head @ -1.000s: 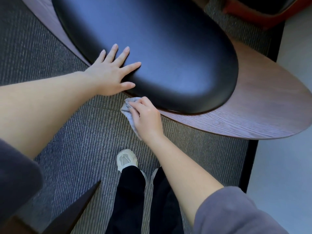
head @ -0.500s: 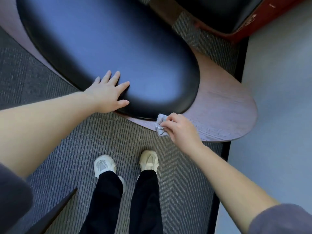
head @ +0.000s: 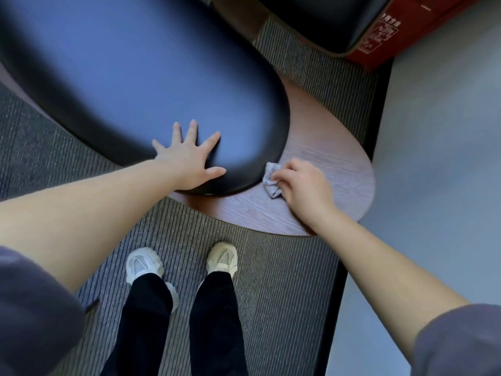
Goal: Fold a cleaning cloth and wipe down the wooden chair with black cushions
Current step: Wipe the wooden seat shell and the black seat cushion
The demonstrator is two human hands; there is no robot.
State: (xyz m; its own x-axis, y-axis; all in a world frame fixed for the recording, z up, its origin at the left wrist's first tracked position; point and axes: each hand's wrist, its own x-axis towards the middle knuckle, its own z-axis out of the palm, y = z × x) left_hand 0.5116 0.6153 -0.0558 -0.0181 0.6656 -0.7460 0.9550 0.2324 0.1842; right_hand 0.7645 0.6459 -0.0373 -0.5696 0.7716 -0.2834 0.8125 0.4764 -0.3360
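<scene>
Fingers of the right hand [head: 306, 185] pinch the bunched grey cloth [head: 272, 180] against the wooden seat base [head: 339, 169], touching the black cushion [head: 141, 77]. Left hand [head: 187, 161] lies spread flat on that cushion. Wiping is under way; next likely calls for sweeping along the wood's curved rim.

Right hand [head: 306, 185] presses cloth [head: 272, 180] on wooden seat [head: 330, 169]; left hand [head: 187, 161] flat on cushion [head: 135, 77].
</scene>
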